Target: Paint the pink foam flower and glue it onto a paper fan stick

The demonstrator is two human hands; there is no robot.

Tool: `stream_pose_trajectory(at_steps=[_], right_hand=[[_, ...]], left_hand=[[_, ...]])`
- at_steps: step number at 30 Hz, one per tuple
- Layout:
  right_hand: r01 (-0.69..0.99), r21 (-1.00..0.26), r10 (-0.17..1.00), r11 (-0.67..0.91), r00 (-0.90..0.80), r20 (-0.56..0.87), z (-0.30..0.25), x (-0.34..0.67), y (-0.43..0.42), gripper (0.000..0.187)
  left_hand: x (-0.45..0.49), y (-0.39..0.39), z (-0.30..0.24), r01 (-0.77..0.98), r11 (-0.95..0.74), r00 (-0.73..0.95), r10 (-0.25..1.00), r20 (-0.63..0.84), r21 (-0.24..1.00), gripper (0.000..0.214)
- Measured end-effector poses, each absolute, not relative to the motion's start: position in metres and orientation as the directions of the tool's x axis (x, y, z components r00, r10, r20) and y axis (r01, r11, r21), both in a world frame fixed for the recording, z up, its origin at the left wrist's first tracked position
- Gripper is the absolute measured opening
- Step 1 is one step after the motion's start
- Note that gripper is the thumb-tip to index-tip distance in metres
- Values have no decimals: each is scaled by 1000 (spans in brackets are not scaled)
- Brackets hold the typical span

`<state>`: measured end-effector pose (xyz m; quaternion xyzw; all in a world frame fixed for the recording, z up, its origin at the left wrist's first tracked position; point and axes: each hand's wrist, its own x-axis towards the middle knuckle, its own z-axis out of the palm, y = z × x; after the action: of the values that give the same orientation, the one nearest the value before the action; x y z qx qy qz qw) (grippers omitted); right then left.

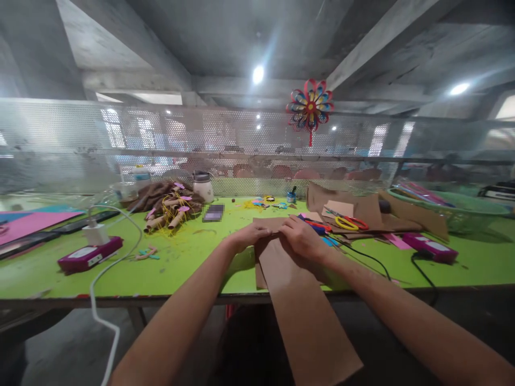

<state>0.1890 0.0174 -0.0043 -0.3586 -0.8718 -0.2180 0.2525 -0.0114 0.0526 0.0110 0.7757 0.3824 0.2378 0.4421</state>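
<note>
A long brown cardboard strip (pixel 306 316) runs from between my hands down over the table's front edge toward me. At its far end, my left hand (pixel 252 236) grips the left side, thumb laid along the top and fingers partly hidden. My right hand (pixel 301 237) presses the same end from the right with its fingers bent over it. Another layer of brown cardboard (pixel 261 222) shows under and behind the strip; whether the two are one folded piece I cannot tell. Just beyond my right hand lie scissors with yellow and red handles (pixel 350 221).
Purple power strips (pixel 90 254) (pixel 430 247) lie left and right, with a white cable (pixel 94 300) hanging off the front edge. Cardboard rolls with yellow string (pixel 173 214), a jar (pixel 202 187), brown cardboard sheets (pixel 362 206) and a green basket (pixel 462 212) stand on the green table (pixel 193 268).
</note>
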Motion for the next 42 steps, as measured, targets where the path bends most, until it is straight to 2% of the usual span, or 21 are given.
stream_pose_trajectory(at_steps=[3,6,9,11,13,15,18,21,30,42], right_hand=[[726,47,532,686,-545,648,-4,186,27,18],[634,-314,648,707,-402,646,-3,187,35,22],[442,-694,822,569,-315,473,-2,194,40,32],[331,-838,890,433,-302,341,-2,198,41,23],[267,-908,925,324,-292,244,-4,200,41,27],[237,-931,931,277,-305,200,-9,202,40,38],[219,-924,915,314,-328,234,-15,203,39,44],[232,-901,900,367,-332,281,-17,203,39,43],[294,-879,906,374,-318,279,-13,202,34,41],[276,-883,913,379,-269,308,-21,201,42,45]], left_hand=[[-12,55,8,349,-271,574,818,24,897,38],[-11,57,7,390,-311,563,826,43,867,40],[-10,55,11,393,-389,586,805,99,833,38],[-9,51,16,398,-441,601,788,135,805,36],[-8,46,20,419,-484,609,777,158,768,36],[-7,43,23,442,-518,623,764,164,733,36],[-6,43,22,457,-530,643,752,145,714,36],[-7,47,17,448,-524,656,743,131,724,36],[-8,56,9,429,-513,690,717,97,744,41],[-7,62,5,470,-581,686,714,139,664,48]])
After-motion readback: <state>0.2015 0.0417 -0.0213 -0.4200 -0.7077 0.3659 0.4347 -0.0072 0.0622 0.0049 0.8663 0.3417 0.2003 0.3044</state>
